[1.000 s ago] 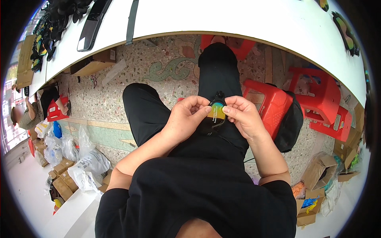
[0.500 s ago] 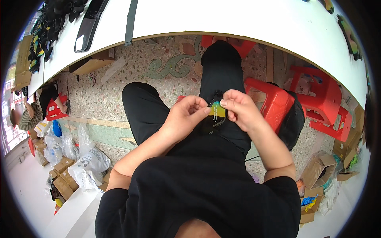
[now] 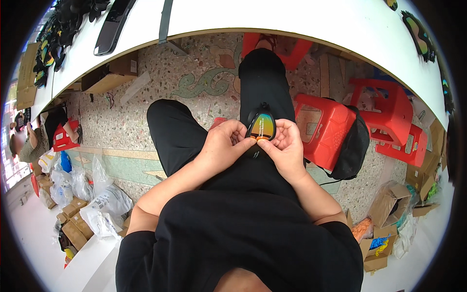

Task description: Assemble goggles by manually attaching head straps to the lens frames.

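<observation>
Over my lap, both hands hold a pair of black-framed goggles (image 3: 262, 125), of which one mirrored green-to-orange lens with white print faces up. My left hand (image 3: 226, 141) grips the left lower edge, thumb and bent fingers closed together. My right hand (image 3: 286, 146) closes round the right side, its thumb near the lower rim and fingers behind. Between the two thumb tips, a small orange part (image 3: 261, 138) shows at the lower rim. The rest of the goggles is hidden by my fingers or dark against my black trousers.
A white table (image 3: 272, 17) curves ahead, with a phone (image 3: 114, 27), a grey strap (image 3: 166, 19), piled goggles (image 3: 58, 29) and another pair (image 3: 419, 36). Red stools (image 3: 323, 131) and a black bag (image 3: 352, 146) stand right. Another person (image 3: 34, 143) sits far left. Cartons (image 3: 382, 248) and plastic bags (image 3: 107, 207) lie around.
My hands have turned the goggles so the lens faces up more fully. Both thumbs have come together at its lower rim, where the orange part now shows. The view has shifted slightly.
</observation>
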Motion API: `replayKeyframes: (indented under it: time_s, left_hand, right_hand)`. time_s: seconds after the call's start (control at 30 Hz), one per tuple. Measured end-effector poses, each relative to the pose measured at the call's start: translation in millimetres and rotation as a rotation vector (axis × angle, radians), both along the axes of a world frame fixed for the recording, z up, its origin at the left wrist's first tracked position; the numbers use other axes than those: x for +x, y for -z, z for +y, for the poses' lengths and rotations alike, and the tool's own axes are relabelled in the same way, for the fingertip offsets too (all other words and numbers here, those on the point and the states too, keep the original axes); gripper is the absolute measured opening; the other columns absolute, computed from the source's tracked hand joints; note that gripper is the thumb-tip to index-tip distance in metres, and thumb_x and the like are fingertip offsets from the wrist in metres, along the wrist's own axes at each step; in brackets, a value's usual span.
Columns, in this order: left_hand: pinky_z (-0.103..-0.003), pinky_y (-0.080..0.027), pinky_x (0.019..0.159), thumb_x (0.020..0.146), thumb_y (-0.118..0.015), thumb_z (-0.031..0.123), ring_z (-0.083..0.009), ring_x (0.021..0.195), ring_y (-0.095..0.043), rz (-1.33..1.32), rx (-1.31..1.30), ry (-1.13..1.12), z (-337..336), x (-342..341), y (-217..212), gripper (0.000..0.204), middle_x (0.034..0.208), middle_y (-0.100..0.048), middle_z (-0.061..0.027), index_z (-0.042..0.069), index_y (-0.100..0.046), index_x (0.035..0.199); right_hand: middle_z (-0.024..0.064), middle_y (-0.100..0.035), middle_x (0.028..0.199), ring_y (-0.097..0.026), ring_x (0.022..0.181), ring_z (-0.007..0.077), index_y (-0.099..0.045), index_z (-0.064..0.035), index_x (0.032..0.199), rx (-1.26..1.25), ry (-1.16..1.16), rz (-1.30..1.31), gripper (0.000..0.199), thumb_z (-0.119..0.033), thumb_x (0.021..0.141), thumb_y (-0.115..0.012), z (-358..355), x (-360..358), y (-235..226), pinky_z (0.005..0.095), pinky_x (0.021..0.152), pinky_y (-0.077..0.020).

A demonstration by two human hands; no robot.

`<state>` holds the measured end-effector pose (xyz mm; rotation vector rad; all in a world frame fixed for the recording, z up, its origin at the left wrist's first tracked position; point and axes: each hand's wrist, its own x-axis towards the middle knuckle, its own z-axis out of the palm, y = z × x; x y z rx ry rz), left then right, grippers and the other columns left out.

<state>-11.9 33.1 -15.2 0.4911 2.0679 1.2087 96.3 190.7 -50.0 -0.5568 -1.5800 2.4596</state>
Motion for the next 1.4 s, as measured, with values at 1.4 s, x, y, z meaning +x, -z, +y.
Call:
replayKeyframes:
  time_s: [1.4]
  left_hand:
    - [-0.038, -0.052, 0.076, 0.097, -0.058, 0.012, -0.0332, 0.086, -0.065, 0.257, 0.179, -0.265, 14, 0, 25, 0.017, 0.096, -0.065, -0.0185, -0.002, -0.06, 0.105]
  right_hand:
    - [0.0129, -0.055, 0.102, -0.058, 0.075, 0.0214, -0.054, 0.0014, 0.133, 1.158, 0.03, -0.036, 0.087, -0.032, 0.062, -0.091, 0, 6, -27, 0.0304, 0.061, -0.0517]
